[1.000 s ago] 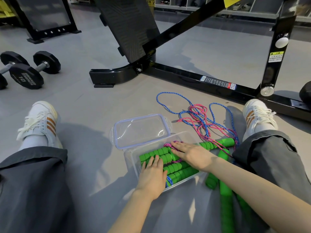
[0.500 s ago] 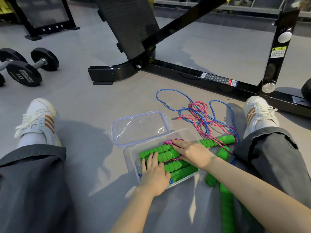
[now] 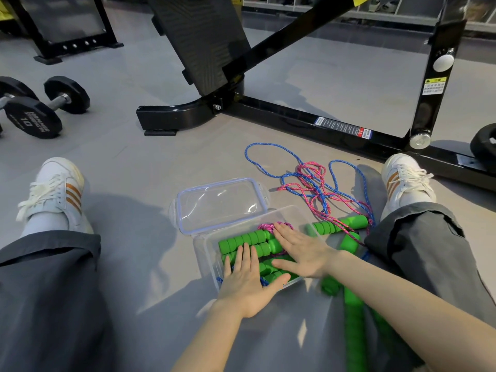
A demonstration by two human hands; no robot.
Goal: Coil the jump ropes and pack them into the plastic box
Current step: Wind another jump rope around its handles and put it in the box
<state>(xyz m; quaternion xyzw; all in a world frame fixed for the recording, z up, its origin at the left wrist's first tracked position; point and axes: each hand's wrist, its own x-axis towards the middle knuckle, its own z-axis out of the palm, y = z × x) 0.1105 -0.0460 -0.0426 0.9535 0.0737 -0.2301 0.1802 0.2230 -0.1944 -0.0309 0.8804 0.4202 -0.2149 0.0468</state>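
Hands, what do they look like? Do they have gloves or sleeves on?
No gloves. The left hand and right hand are both bare, with no ring, watch or bracelet showing. The left forearm and right forearm are bare too, with no sleeve in view.

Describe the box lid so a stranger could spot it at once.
Start at the black bench frame crossing the grey floor, then come nearer to the clear plastic box holding green handles. The lid lies flat on the floor beside the box's far edge. Unlike the box, it is shallow, empty and bluish-rimmed.
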